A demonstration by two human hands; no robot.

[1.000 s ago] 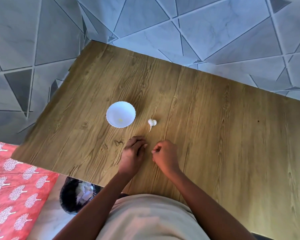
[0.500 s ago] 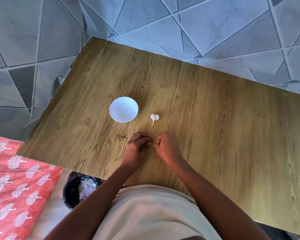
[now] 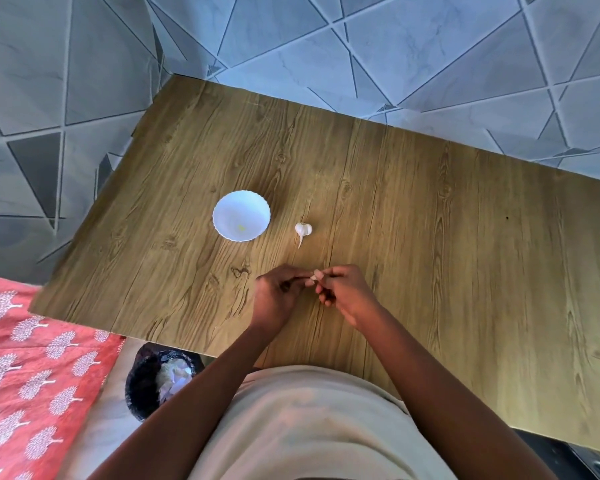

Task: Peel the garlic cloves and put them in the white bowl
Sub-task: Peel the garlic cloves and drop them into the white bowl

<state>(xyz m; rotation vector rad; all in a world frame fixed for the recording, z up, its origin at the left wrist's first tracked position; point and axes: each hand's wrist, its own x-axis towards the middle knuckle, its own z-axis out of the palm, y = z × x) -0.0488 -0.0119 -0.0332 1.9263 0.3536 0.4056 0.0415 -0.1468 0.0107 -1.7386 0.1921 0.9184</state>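
Pinching garlic clove [image 3: 313, 275] | left hand [image 3: 277, 295] + right hand [image 3: 343, 292] | prob. peeling

Wood-grain desk [image 3: 430, 237]; black bin [image 3: 153, 379] of pale scraps below near-left edge; red tree-print cloth [image 3: 32, 368] far left; grey triangular tiles [image 3: 430, 46] beyond.

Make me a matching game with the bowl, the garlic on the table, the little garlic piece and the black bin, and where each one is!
Things:
1. white bowl
2. garlic bulb
3. garlic clove
4. black bin

Places:
A. pinched between the left hand and the right hand
B. on the floor, below the table's near edge
C. on the table, right of the bowl
D. on the table, left of the bulb

Pairs: 1-D, 2-C, 3-A, 4-B
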